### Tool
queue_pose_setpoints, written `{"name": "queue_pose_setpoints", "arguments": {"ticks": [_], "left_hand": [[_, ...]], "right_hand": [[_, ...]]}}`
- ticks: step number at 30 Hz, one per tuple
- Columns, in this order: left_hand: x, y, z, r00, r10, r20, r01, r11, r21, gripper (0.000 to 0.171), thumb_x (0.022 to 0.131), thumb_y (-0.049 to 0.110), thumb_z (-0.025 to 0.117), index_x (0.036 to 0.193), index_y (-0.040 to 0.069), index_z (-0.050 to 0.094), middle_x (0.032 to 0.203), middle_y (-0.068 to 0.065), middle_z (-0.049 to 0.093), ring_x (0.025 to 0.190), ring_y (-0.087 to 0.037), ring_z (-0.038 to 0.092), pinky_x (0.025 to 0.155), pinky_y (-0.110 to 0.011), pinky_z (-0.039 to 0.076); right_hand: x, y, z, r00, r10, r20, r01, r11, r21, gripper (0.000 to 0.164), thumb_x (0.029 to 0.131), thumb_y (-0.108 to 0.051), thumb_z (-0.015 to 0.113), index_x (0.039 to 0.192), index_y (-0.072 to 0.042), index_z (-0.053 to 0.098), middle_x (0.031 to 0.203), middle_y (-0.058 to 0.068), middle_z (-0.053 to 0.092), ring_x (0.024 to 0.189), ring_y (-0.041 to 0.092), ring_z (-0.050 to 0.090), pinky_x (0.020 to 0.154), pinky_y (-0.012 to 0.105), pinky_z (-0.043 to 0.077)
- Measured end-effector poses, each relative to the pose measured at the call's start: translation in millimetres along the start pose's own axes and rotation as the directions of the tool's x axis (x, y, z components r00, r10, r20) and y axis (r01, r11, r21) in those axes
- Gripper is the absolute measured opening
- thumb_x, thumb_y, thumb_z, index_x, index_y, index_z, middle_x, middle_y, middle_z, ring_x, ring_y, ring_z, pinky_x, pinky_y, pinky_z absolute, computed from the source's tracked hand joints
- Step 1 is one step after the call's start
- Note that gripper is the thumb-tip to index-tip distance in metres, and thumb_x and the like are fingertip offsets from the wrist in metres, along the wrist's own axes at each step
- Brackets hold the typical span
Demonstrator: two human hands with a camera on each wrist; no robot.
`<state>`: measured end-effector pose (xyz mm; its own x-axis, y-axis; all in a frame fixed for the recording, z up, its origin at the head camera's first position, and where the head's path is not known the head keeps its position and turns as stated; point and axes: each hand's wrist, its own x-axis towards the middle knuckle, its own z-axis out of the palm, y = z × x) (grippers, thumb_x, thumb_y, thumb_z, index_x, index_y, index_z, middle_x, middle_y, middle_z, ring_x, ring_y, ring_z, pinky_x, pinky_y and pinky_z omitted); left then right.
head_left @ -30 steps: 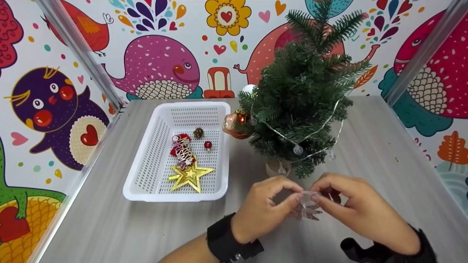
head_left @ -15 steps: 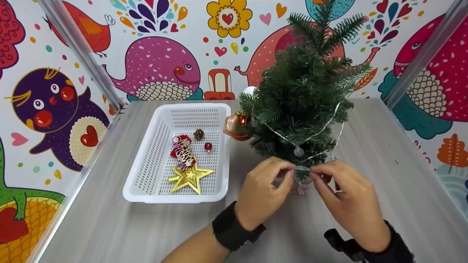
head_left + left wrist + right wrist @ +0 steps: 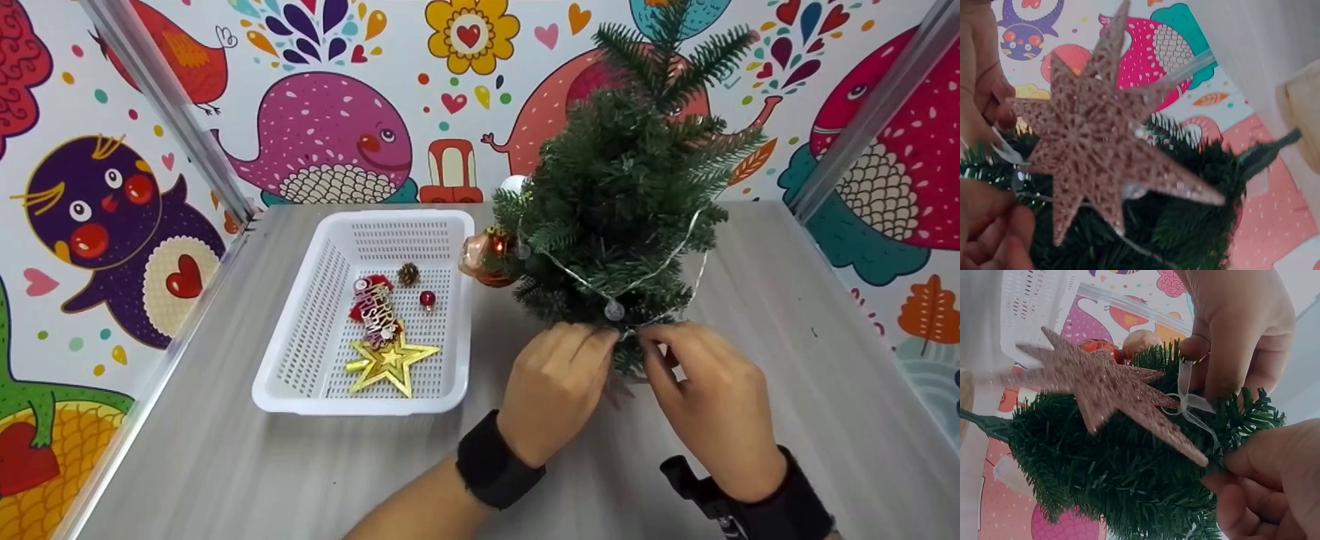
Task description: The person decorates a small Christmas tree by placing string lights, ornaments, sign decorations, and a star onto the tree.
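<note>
The left hand (image 3: 559, 394) and right hand (image 3: 716, 405) each pinch the ribbon (image 3: 1185, 379) between thumb and fingers. The glittery star (image 3: 1084, 135) hangs from it, before the tree (image 3: 626, 217). A second ago both hands were nearer; now they meet its lower branches. The basket (image 3: 291, 322) hasn't moved.

From here, the glitter star (image 3: 1081, 135) is dusty pink, its ribbon (image 3: 1185, 377) whitish, the tree (image 3: 630, 187) deep green, the worktop (image 3: 300, 480) streaky grey.
</note>
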<state>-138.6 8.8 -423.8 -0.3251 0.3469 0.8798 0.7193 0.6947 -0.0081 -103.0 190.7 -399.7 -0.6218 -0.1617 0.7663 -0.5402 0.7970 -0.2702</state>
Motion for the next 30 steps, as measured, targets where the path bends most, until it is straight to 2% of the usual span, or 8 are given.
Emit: {"name": "queue_pose_setpoints", "arguments": {"ticks": [7, 10, 13, 16, 23, 26, 29, 30], "left_hand": [[-5.2, 2.9, -1.6, 0.997, -0.033, 0.074, 0.039, 0.996, -0.086, 0.016, 0.098, 0.011, 0.074, 0.114, 0.01, 0.076, 0.097, 0.0, 0.074, 0.085, -0.014, 0.069, 0.076, -0.024, 0.058], [-7.8, 2.8, -2.6, 0.994, -0.046, 0.1, 0.055, 0.994, -0.09, 0.021, 0.097, 0.011, 0.075, 0.118, 0.011, 0.075, 0.098, 0.0, 0.074, 0.087, -0.015, 0.07, 0.078, -0.025, 0.059], [-8.7, 2.6, -4.3, 0.991, -0.055, 0.12, 0.065, 0.994, -0.084, 0.022, 0.098, 0.011, 0.074, 0.12, 0.011, 0.075, 0.1, 0.0, 0.073, 0.088, -0.015, 0.068, 0.076, -0.025, 0.058], [-8.6, 2.5, -6.6, 0.99, -0.06, 0.13, 0.072, 0.993, -0.094, 0.022, 0.098, 0.01, 0.072, 0.12, 0.011, 0.075, 0.101, 0.0, 0.073, 0.087, -0.015, 0.067, 0.075, -0.026, 0.056], [-8.1, 0.4, -14.8, 0.985, -0.072, 0.159, 0.093, 0.987, -0.128, 0.024, 0.096, 0.009, 0.075, 0.121, 0.009, 0.075, 0.103, -0.002, 0.073, 0.091, -0.017, 0.069, 0.082, -0.028, 0.058], [-8.0, 0.6, -19.2, 0.98, -0.078, 0.181, 0.102, 0.986, -0.133, 0.026, 0.096, 0.011, 0.077, 0.121, 0.009, 0.075, 0.103, -0.002, 0.074, 0.091, -0.017, 0.069, 0.082, -0.028, 0.058], [-7.0, 1.7, -25.3, 0.98, -0.077, 0.183, 0.102, 0.986, -0.131, 0.023, 0.097, 0.011, 0.077, 0.119, 0.01, 0.075, 0.102, -0.001, 0.074, 0.089, -0.016, 0.068, 0.08, -0.028, 0.057], [-6.7, 1.9, -27.6, 0.981, -0.078, 0.178, 0.103, 0.986, -0.133, 0.02, 0.097, 0.011, 0.077, 0.118, 0.01, 0.076, 0.102, -0.001, 0.074, 0.089, -0.015, 0.068, 0.08, -0.027, 0.057]], "right_hand": [[-1, 1, -7, 0.997, -0.038, 0.074, 0.042, 0.997, -0.06, 0.032, 0.079, 0.011, 0.082, 0.1, -0.012, 0.074, 0.092, 0.001, 0.071, 0.075, 0.014, 0.06, 0.063, 0.03, 0.047], [-1, 0, -9, 0.992, -0.054, 0.112, 0.062, 0.996, -0.064, 0.034, 0.078, 0.011, 0.082, 0.101, -0.012, 0.073, 0.093, 0.001, 0.07, 0.076, 0.014, 0.062, 0.062, 0.033, 0.05], [0, -1, -10, 0.988, -0.07, 0.14, 0.08, 0.995, -0.066, 0.037, 0.076, 0.011, 0.084, 0.102, -0.013, 0.073, 0.093, 0.0, 0.069, 0.071, 0.009, 0.058, 0.059, 0.03, 0.048], [0, -1, -12, 0.986, -0.073, 0.151, 0.083, 0.995, -0.058, 0.039, 0.074, 0.012, 0.085, 0.102, -0.013, 0.074, 0.094, -0.002, 0.069, 0.065, 0.004, 0.052, 0.056, 0.025, 0.045], [1, -2, -13, 0.985, -0.095, 0.146, 0.1, 0.995, -0.024, 0.042, 0.074, 0.015, 0.086, 0.104, -0.012, 0.075, 0.094, -0.002, 0.07, 0.065, 0.003, 0.055, 0.056, 0.022, 0.047], [1, -3, -15, 0.987, -0.105, 0.123, 0.104, 0.995, 0.014, 0.038, 0.079, 0.012, 0.083, 0.107, -0.012, 0.076, 0.093, -0.002, 0.069, 0.064, 0.003, 0.053, 0.056, 0.021, 0.044], [-1, -7, -17, 0.992, -0.098, 0.079, 0.092, 0.993, 0.072, 0.011, 0.099, -0.008, 0.072, 0.109, -0.011, 0.076, 0.091, -0.002, 0.067, 0.067, 0.004, 0.05, 0.06, 0.02, 0.041], [-1, -10, -17, 0.993, -0.1, 0.057, 0.095, 0.992, 0.088, 0.011, 0.104, -0.015, 0.067, 0.109, -0.01, 0.076, 0.091, -0.002, 0.067, 0.069, 0.004, 0.049, 0.061, 0.02, 0.04]]}}
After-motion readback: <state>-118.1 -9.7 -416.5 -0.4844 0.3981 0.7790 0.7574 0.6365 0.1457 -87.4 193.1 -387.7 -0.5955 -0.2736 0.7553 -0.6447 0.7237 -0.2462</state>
